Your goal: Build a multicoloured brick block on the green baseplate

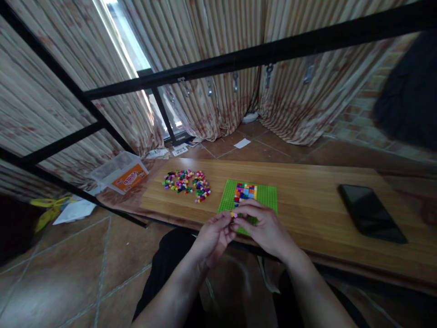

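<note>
Small toy bricks, yellow and pink, show between my two hands over the front edge of a green baseplate. My left hand pinches them from the left, palm partly turned up. From the right, my right hand closes thumb and fingers on the same bricks. Behind my fingers, a block of multicoloured bricks is fixed on the baseplate, its near part hidden by my right hand. A loose heap of bricks lies on the wooden board to the left.
The wooden board carries a black phone or tablet at right. A clear plastic box with an orange label stands at the left end. Black metal rails cross in front of the curtains. White paper lies on the tiled floor.
</note>
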Action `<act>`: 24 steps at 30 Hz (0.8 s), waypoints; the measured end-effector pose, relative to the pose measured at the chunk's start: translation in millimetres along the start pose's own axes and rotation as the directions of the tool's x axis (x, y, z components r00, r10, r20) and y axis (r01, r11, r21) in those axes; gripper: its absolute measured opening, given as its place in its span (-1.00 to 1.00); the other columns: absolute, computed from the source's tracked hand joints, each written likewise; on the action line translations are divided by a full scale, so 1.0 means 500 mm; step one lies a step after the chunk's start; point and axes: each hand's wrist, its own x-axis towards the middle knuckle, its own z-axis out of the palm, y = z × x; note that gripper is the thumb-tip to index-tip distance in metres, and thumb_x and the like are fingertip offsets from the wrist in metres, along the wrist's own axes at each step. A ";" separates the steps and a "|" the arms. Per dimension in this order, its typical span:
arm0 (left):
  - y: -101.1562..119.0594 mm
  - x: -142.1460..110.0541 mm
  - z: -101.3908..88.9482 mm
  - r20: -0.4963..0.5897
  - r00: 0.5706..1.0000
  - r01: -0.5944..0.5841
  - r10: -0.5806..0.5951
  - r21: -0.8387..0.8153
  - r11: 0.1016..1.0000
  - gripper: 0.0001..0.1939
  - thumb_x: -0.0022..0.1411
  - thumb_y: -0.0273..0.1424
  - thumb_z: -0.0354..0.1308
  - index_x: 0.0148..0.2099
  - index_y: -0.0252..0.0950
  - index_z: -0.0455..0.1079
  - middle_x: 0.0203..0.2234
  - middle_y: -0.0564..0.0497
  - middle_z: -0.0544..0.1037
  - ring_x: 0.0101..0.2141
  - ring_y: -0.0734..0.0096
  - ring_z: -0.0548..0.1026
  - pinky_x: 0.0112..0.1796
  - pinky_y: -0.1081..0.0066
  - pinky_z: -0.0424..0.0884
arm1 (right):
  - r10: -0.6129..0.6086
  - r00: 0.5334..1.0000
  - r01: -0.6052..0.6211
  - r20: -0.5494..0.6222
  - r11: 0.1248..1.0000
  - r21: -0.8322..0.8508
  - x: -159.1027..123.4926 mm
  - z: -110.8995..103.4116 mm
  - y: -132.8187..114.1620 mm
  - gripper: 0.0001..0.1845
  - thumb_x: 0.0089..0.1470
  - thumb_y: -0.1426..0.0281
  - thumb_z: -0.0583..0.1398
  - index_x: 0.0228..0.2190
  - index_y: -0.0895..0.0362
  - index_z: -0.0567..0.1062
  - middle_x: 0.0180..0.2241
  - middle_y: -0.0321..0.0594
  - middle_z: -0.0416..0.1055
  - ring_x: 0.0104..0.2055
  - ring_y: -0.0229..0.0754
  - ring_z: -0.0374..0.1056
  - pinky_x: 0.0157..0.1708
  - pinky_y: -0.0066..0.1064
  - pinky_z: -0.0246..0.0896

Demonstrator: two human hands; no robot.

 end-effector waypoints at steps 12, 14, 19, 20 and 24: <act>-0.014 0.007 0.013 -0.117 0.993 0.019 -0.011 0.063 0.998 -0.90 0.14 -0.49 0.25 -0.26 -0.43 0.50 -0.39 -0.05 0.56 -0.49 0.60 0.47 -0.50 0.62 0.36 | -0.014 0.993 0.006 -0.113 0.998 -0.068 -0.015 -0.040 0.018 -0.78 0.24 0.33 0.10 -0.24 0.08 0.54 -0.26 -0.17 0.49 -0.19 -0.19 0.44 -0.18 -0.35 0.34; -0.014 0.010 0.004 -0.142 0.990 0.028 -0.016 0.078 0.997 -0.90 0.12 -0.49 0.26 -0.27 -0.42 0.50 -0.39 -0.05 0.56 -0.50 0.60 0.48 -0.51 0.62 0.36 | 0.009 0.983 -0.025 -0.184 0.996 -0.083 -0.013 -0.048 0.028 -0.77 0.23 0.31 0.10 -0.26 0.09 0.55 -0.27 -0.16 0.51 -0.21 -0.17 0.45 -0.19 -0.34 0.35; -0.008 0.014 -0.017 -0.168 0.986 0.005 0.008 0.079 0.997 -0.90 0.08 -0.51 0.28 -0.29 -0.42 0.50 -0.43 -0.03 0.56 -0.50 0.60 0.48 -0.49 0.61 0.38 | 0.058 0.965 -0.080 -0.256 0.994 -0.077 -0.001 -0.045 0.043 -0.76 0.19 0.30 0.12 -0.30 0.10 0.58 -0.30 -0.15 0.52 -0.25 -0.16 0.46 -0.23 -0.33 0.37; -0.006 0.015 -0.020 -0.164 0.986 -0.009 0.022 0.080 0.997 -0.89 0.07 -0.51 0.28 -0.30 -0.42 0.50 -0.43 -0.02 0.55 -0.50 0.60 0.48 -0.48 0.61 0.38 | 0.064 0.964 -0.086 -0.260 0.993 -0.076 0.003 -0.042 0.044 -0.76 0.18 0.30 0.13 -0.31 0.10 0.59 -0.30 -0.15 0.53 -0.26 -0.17 0.46 -0.24 -0.33 0.37; 0.003 0.025 -0.027 -0.144 0.987 -0.054 0.069 0.110 0.993 -0.86 0.02 -0.50 0.31 -0.31 -0.42 0.50 -0.44 -0.03 0.55 -0.51 0.60 0.47 -0.48 0.60 0.38 | 0.082 0.956 -0.110 -0.283 0.990 -0.084 0.019 -0.028 0.048 -0.77 0.15 0.32 0.14 -0.28 0.09 0.59 -0.30 -0.16 0.53 -0.32 -0.20 0.45 -0.27 -0.34 0.38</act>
